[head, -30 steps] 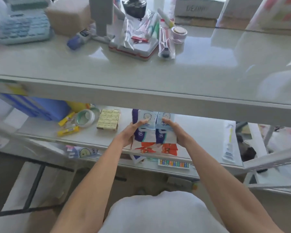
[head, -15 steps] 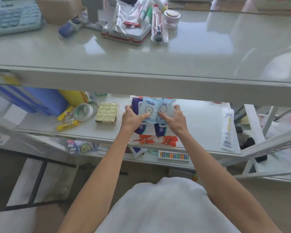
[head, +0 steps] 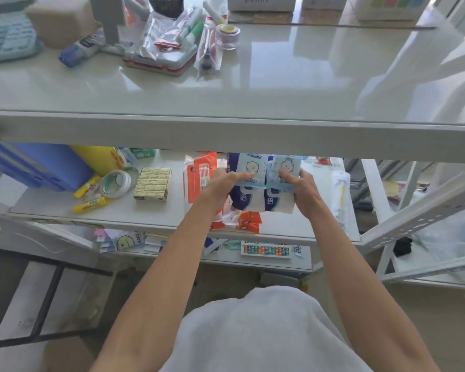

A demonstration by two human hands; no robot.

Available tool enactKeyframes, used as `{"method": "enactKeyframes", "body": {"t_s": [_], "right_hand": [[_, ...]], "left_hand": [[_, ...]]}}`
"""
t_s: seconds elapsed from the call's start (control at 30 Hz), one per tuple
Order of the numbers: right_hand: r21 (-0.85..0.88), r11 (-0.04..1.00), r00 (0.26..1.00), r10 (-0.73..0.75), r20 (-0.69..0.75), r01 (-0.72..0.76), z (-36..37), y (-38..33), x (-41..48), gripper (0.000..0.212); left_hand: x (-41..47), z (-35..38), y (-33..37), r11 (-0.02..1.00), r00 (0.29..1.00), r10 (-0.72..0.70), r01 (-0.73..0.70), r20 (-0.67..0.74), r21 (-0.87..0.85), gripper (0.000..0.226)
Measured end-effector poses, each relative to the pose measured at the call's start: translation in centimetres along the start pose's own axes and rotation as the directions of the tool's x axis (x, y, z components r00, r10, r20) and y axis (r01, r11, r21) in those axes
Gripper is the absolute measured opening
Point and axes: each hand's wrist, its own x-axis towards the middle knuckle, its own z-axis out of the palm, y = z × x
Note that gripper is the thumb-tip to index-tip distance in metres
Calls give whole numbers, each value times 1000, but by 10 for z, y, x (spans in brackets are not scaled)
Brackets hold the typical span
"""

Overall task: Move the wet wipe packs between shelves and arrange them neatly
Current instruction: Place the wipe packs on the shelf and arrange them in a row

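Note:
Two light blue wet wipe packs with cartoon faces sit side by side over the middle shelf (head: pixel 145 210). My left hand (head: pixel 223 185) grips the left blue pack (head: pixel 251 167); my right hand (head: pixel 304 190) grips the right blue pack (head: pixel 286 167). Under them lie two purple and white packs (head: pixel 263 201). An orange and white pack (head: pixel 199 175) lies just left of my left hand. Small orange sachets (head: pixel 249 221) rest at the shelf's front edge.
On the middle shelf a tan box (head: pixel 152 182), tape rolls (head: pixel 116 182), yellow tubes (head: pixel 90 205) and blue folders (head: pixel 38 165) lie to the left, a bagged toothbrush (head: pixel 340 200) to the right. The top shelf (head: pixel 253 84) holds stationery at its back. An abacus (head: pixel 265 249) lies below.
Both hands have lifted the two blue packs off the purple packs and hold them a little higher and further back. An orange and white pack now shows to the left.

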Motion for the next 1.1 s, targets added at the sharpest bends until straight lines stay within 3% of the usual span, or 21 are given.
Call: {"method": "enactKeyframes", "body": {"t_s": [0.2,0.3,0.53,0.63,0.83,0.93,1.0,1.1], "right_hand": [[51,996,991,81,-110,-76,-85,25,6,31],[43,994,985,107,-132,-102,-99,43,10,30],[73,990,983,130,-132,-121,-96,53,26,22],[61,989,985,142,-96,-136,-84,54,27,29],[-36,991,990,125,-64,-127,-55,50,30,18],[-173,977,990,111,-85,-125,-58,61,41,19],[-337,933,984,77,-159,-127,-65,74,51,35],[-419,903,965,-22,-263,-93,-74,75,45,41]], "left_hand": [[36,103,-4,988,993,-105,110,-51,106,31],[49,136,-21,943,984,-101,141,-144,302,29],[54,149,-38,769,962,-96,235,-257,594,72],[50,150,-49,685,961,3,201,-278,701,81],[42,139,-50,589,924,220,131,-313,798,53],[39,136,-48,496,908,311,97,-282,863,43],[39,136,-48,573,907,294,87,-303,815,47],[39,137,-43,811,911,172,85,-375,579,44]]}}
